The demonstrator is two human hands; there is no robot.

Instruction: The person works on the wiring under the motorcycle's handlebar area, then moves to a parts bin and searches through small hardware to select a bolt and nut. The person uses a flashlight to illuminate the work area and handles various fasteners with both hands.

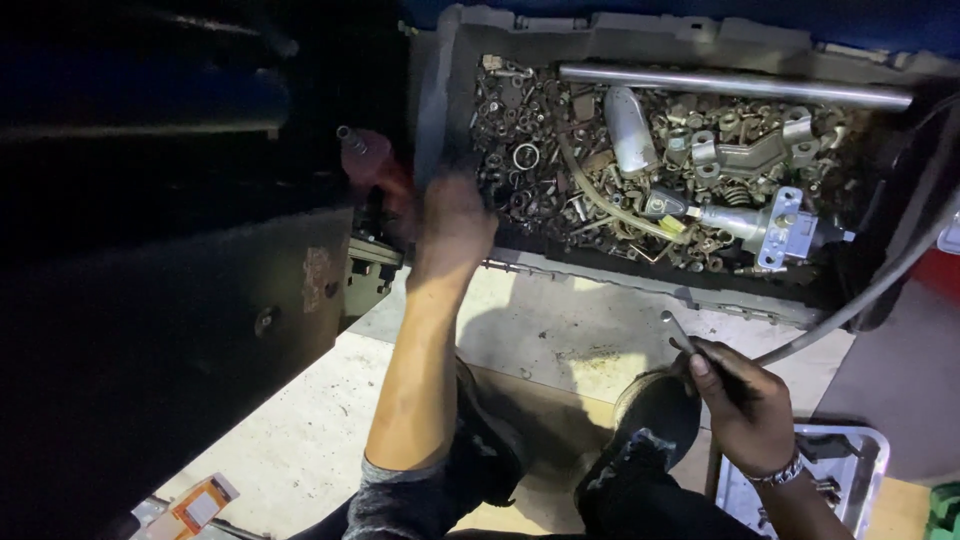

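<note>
My left hand (pixel 450 225) reaches forward to the left end of a grey tray (pixel 445 110) packed with nuts, bolts, washers and metal parts. It is blurred, and I cannot tell whether it holds anything. A reddish tool handle (pixel 372 165) stands just left of it. My right hand (pixel 742 395) rests near my knee, fingers closed on a small metal wrench (pixel 676 328) that points up and left. A metal wristband sits on that wrist.
A long steel rod (pixel 735 85) lies along the tray's far edge. A grey cable (pixel 880 285) curves down on the right. A small metal tray (pixel 865 455) sits lower right. A dark panel (pixel 180 320) fills the left. A black shoe (pixel 655 415) rests on the concrete floor (pixel 570 330).
</note>
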